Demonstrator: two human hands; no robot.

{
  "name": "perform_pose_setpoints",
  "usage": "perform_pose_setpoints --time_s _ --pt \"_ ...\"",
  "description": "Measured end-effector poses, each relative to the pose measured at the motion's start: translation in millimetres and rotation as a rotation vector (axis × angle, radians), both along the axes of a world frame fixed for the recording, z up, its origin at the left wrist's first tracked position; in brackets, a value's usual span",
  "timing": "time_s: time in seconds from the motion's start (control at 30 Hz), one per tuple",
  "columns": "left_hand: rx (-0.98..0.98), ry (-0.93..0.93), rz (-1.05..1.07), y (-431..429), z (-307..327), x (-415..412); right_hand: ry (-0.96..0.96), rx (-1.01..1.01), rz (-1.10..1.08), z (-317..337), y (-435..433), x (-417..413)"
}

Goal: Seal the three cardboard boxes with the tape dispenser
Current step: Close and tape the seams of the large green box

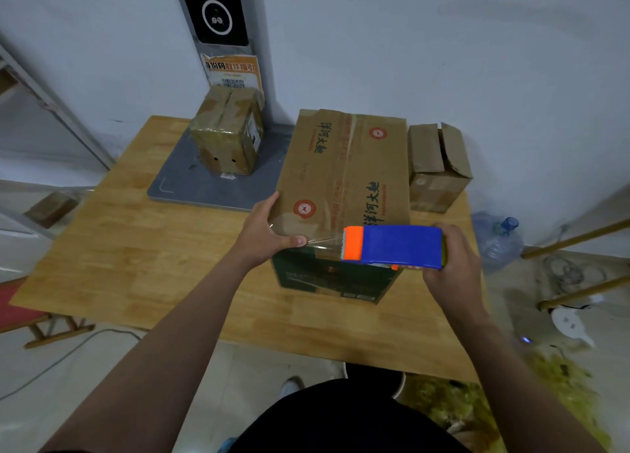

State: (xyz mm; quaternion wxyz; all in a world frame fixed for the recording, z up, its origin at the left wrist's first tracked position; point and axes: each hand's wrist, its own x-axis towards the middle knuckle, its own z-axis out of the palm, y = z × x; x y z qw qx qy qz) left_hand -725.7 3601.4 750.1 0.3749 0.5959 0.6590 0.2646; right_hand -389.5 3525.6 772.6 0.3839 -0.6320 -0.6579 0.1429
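table [136,248] carries large box [344,166] under the fingers | tape dispenser [399,246] over box near edge, right hand [453,261] clasps it, fingers mostly hidden behind | thin tape [324,243], hard to see, reaches left hand [262,231] thumb, pressed straight on box

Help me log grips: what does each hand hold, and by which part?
The right hand grips the tape dispenser by its rear end. The left hand holds nothing: its thumb presses the tape onto the large box at its near corner.
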Motion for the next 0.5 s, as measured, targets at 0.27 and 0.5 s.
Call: perform_pose_setpoints --time_s 0.27,0.5 --pt "0.160 0.467 -0.223 7 25 20 0.115 -0.080 0.006 7 -11 -4" --pt "0.074 0.481 -0.355 12 48 54 0.126 -0.133 -0.007 9 -7 1"
